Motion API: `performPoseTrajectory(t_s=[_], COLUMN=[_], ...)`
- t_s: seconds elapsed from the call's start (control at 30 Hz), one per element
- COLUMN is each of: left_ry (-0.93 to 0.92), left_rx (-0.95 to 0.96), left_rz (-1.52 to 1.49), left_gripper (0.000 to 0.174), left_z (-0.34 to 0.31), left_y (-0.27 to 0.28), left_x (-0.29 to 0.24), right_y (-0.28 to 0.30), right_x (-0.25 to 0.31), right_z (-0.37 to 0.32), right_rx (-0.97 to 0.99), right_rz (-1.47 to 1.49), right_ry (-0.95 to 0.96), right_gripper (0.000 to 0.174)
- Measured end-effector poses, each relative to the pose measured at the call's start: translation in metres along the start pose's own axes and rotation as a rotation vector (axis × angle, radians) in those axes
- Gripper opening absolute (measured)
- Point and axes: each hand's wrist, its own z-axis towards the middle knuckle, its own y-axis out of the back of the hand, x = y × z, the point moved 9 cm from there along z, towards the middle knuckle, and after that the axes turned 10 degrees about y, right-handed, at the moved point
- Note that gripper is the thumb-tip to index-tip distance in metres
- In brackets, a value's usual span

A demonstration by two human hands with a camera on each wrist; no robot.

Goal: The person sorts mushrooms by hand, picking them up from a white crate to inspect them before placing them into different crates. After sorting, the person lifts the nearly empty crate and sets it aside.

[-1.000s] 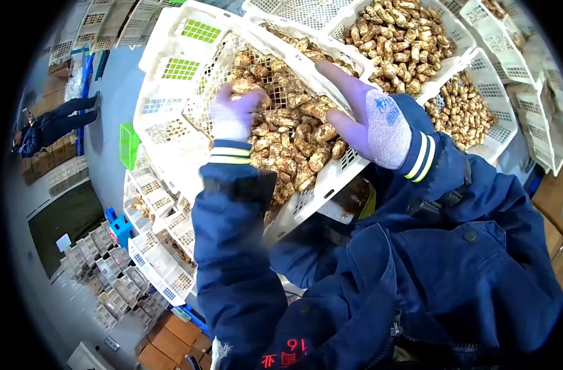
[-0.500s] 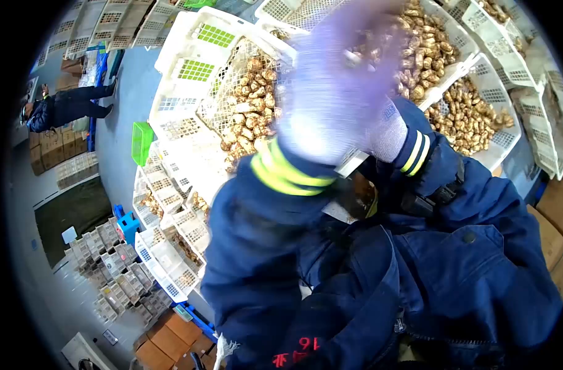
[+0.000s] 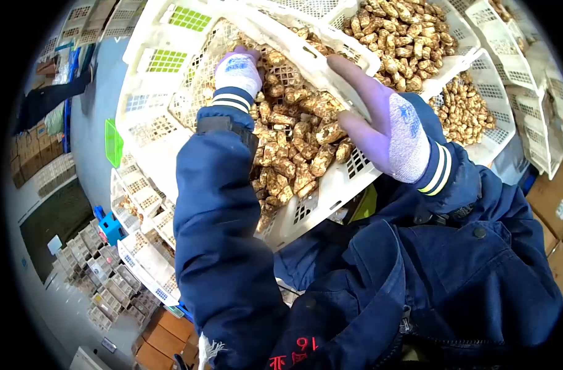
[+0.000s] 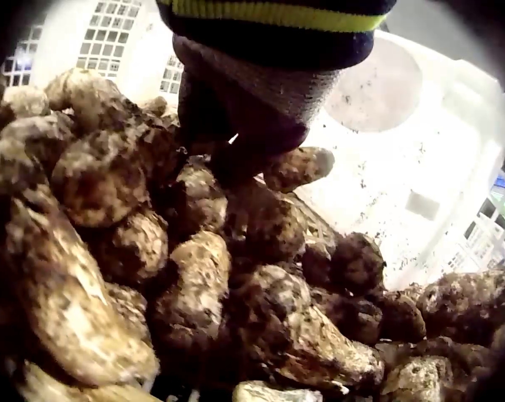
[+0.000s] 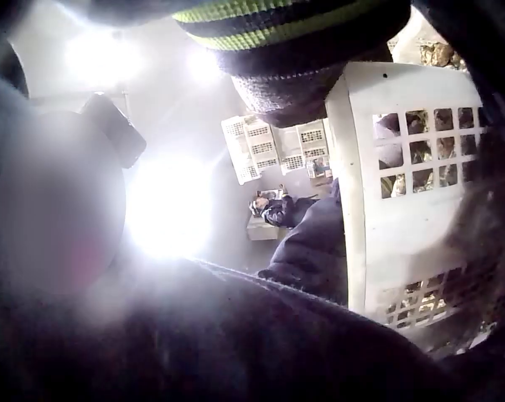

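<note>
Knobbly brown tubers (image 3: 303,145) lie heaped in a white slatted crate (image 3: 306,213). At the crate's upper part in the head view, the left hand (image 3: 238,73), in a purple and white glove, reaches down among them. In the left wrist view its fingers point into the tubers (image 4: 194,285), beside one small piece (image 4: 301,167); whether they hold anything is hidden in shadow. The right hand (image 3: 392,126), gloved too, lies at the crate's right side, fingers straight and thumb spread. In the right wrist view its cuff is above the crate wall (image 5: 420,226).
Behind the right hand stand two more crates of tubers, one with large pieces (image 3: 404,40) and one with smaller pieces (image 3: 463,114). More white crates (image 3: 149,265) stand at the left. Cardboard boxes (image 3: 167,336) sit at the bottom, and a green bin (image 3: 113,143) is at the left.
The left hand, with a tuber at first, swept rightward in a blur across the right hand, then came back into the crate. The right hand stays near the crate's side. The head view has shifted slightly.
</note>
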Motion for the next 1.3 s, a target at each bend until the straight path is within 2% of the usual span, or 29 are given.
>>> performPoseTrajectory(t_s=[0.07,0.1,0.13,0.2,0.23,0.27,0.33,0.4,0.43,0.47,0.53,0.57,0.6,0.67,0.7,0.73,0.77,0.8,0.83,0.87,0.93,1.0,1.03,1.07,1.1,1.17,1.2,1.27,1.3], left_ry=[0.070,0.184,0.189,-0.008,-0.085,-0.443,0.032,-0.090,-0.209,-0.215,-0.174,-0.150,-0.199,-0.092,0.110,0.012,0.064,-0.023,-0.256,-0.368,-0.227,-0.379,-0.360,-0.407,-0.313,-0.229,-0.324,0.378,0.382], left_rx=[0.094,0.197,0.065,0.227,0.324,-0.018,0.372,0.183,0.044,0.111,0.168,0.204,0.111,0.260,0.417,0.386,0.356,0.313,0.443,0.474,0.264,0.349,0.414,0.680,0.239,-0.174,-0.345,0.180,0.277], left_rz=[-0.275,-0.665,-0.932,-2.001,-2.011,-1.414,-1.435,-0.812,-0.434,-0.175,-0.053,-0.121,-0.249,-0.481,-0.732,-1.208,-1.551,-1.821,-2.206,-2.430,-2.433,-2.550,-2.534,-2.641,-2.093,-1.155,-0.820,-1.007,-0.747], left_gripper=[0.044,0.041,0.034,0.028,0.027,0.024,0.028,0.035,0.043,0.043,0.043,0.040,0.036,0.032,0.033,0.036,0.039,0.043,0.047,0.051,0.053,0.059,0.060,0.050,0.042,0.021,0.017,0.023,0.021], left_z=[-0.003,-0.006,-0.022,-0.035,-0.047,-0.069,-0.080,-0.090,-0.087,-0.083,-0.076,-0.076,-0.077,-0.077,-0.088,-0.088,-0.102,-0.105,-0.119,-0.131,-0.155,-0.160,-0.154,-0.143,-0.136,-0.145,-0.138,-0.111,-0.108], left_y=[-0.004,-0.014,0.008,-0.002,-0.001,0.025,0.006,0.025,0.022,0.002,-0.005,-0.006,-0.003,-0.007,0.000,-0.009,0.020,0.013,0.018,0.022,0.041,0.048,0.036,0.022,0.011,0.052,0.063,0.019,0.012], left_x=[0.022,0.043,0.058,0.064,0.061,0.044,0.017,-0.026,-0.047,-0.061,-0.067,-0.062,-0.053,-0.020,0.000,0.022,0.036,0.067,0.089,0.109,0.135,0.139,0.150,0.146,0.161,0.130,0.122,0.139,0.136], right_y=[-0.002,-0.002,-0.003,-0.004,-0.004,-0.005,-0.007,-0.007,-0.008,-0.008,-0.008,-0.007,-0.009,-0.007,-0.008,-0.005,-0.004,-0.003,-0.006,-0.008,-0.008,-0.009,-0.011,-0.010,-0.011,-0.009,-0.010,-0.011,-0.014], right_x=[0.000,0.000,-0.002,-0.002,-0.001,-0.001,0.000,-0.002,-0.002,-0.002,-0.003,-0.003,-0.002,-0.001,-0.003,-0.003,-0.002,0.000,-0.003,-0.004,-0.004,-0.004,-0.005,-0.006,-0.008,-0.005,-0.005,-0.008,-0.008], right_z=[0.000,0.000,-0.001,-0.003,-0.002,-0.001,-0.001,-0.002,-0.002,-0.002,-0.002,-0.003,-0.003,-0.001,-0.003,-0.004,-0.005,-0.005,-0.005,-0.005,-0.005,-0.005,-0.005,-0.005,-0.005,-0.003,-0.003,-0.005,-0.005], right_rx=[-0.005,-0.007,-0.018,-0.015,-0.004,0.007,-0.015,0.004,-0.011,0.001,0.026,0.017,0.020,0.011,0.041,0.026,0.011,-0.001,-0.027,0.056,0.079,0.052,0.038,-0.005,-0.047,-0.078,-0.088,-0.109,0.022], right_rz=[0.023,0.030,0.033,0.059,0.075,0.090,0.108,0.111,0.152,0.139,0.115,0.077,0.093,0.122,0.086,0.068,0.052,0.037,0.118,0.151,0.150,0.188,0.205,0.184,0.163,0.169,0.163,0.152,0.197], right_ry=[0.001,0.008,0.027,0.034,0.015,-0.003,0.042,0.014,0.030,0.020,-0.005,0.005,-0.003,-0.009,-0.014,0.004,0.021,0.043,0.072,-0.025,-0.039,0.008,0.031,0.065,0.099,0.123,0.137,0.158,0.078], right_gripper=[0.064,0.064,0.063,0.063,0.063,0.063,0.063,0.063,0.063,0.063,0.063,0.063,0.063,0.063,0.064,0.062,0.059,0.057,0.058,0.064,0.064,0.064,0.064,0.063,0.061,0.061,0.061,0.060,0.065])
